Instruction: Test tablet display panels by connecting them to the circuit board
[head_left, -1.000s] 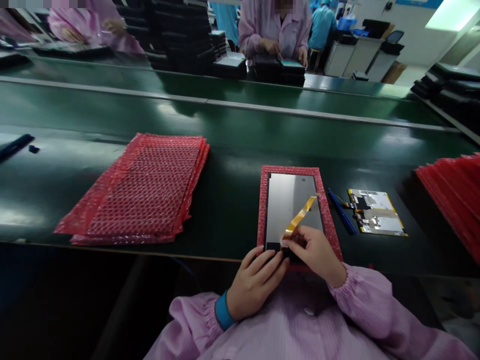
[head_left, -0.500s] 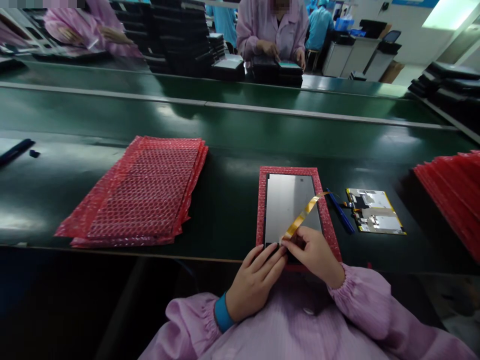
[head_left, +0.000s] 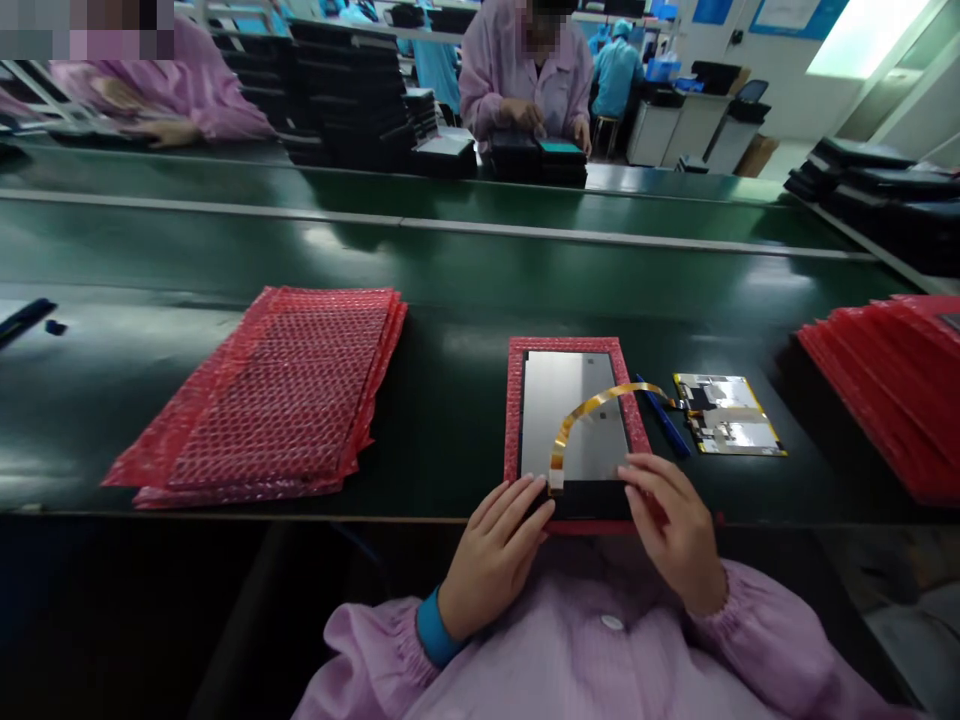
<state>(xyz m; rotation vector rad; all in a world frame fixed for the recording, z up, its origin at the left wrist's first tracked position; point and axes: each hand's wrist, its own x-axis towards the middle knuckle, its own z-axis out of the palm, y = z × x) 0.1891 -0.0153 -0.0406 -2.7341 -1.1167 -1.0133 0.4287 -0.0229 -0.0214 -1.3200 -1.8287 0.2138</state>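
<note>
In front of me a display panel (head_left: 551, 400), silver-backed with a black lower strip, lies on a red bubble-wrap bag (head_left: 514, 400). A gold ribbon cable (head_left: 592, 402) arches from the panel's lower edge to a circuit board (head_left: 733, 415) on the right. My left hand (head_left: 499, 545) rests on the panel's lower left corner, fingers stretched out near the cable's end. At the panel's lower right edge is my right hand (head_left: 675, 525), its fingers apart and holding nothing. Between bag and board lies a blue pen-like tool (head_left: 667, 420), partly under the cable.
A stack of red bubble-wrap bags (head_left: 277, 390) lies to the left, and another red stack (head_left: 892, 390) to the right. Black stacked devices (head_left: 877, 190) stand at the far right. Across the green bench (head_left: 450, 260), a person in pink (head_left: 525, 80) handles black devices.
My right hand has let go of the ribbon cable and moved right to the panel's edge. The cable now arches freely from panel to board. My left hand stays at the lower left corner.
</note>
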